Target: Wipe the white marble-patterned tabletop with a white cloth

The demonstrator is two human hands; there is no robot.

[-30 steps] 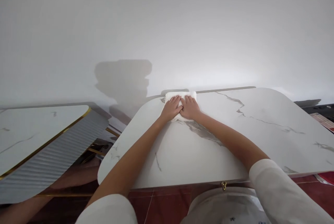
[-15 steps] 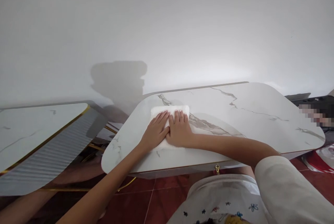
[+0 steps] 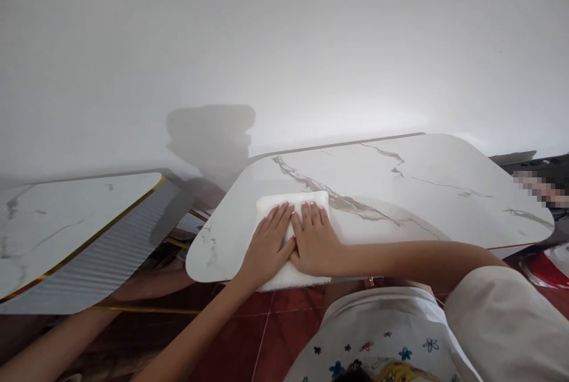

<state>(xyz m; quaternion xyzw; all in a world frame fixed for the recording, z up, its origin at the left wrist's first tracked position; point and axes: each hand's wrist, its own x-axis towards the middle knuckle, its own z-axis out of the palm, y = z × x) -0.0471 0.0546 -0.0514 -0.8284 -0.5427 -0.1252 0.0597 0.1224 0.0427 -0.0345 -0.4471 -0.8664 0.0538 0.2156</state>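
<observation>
A folded white cloth (image 3: 288,204) lies at the near edge of a white marble-patterned table (image 3: 400,192) and hangs slightly over it. My left hand (image 3: 267,245) and my right hand (image 3: 315,241) lie side by side flat on the cloth, fingers stretched out and pressing down. Both forearms reach in from below, with white sleeves at the bottom corners.
A second marble-topped table (image 3: 66,234) with a gold rim and ribbed grey side stands to the left. Red tiled floor (image 3: 249,340) shows under both tables. A plain white wall rises behind. A dark object (image 3: 533,165) sits at the far right.
Both hands have drawn the cloth from the table's far edge back across the top to the near edge, where it now overhangs. The view has tilted down a little.
</observation>
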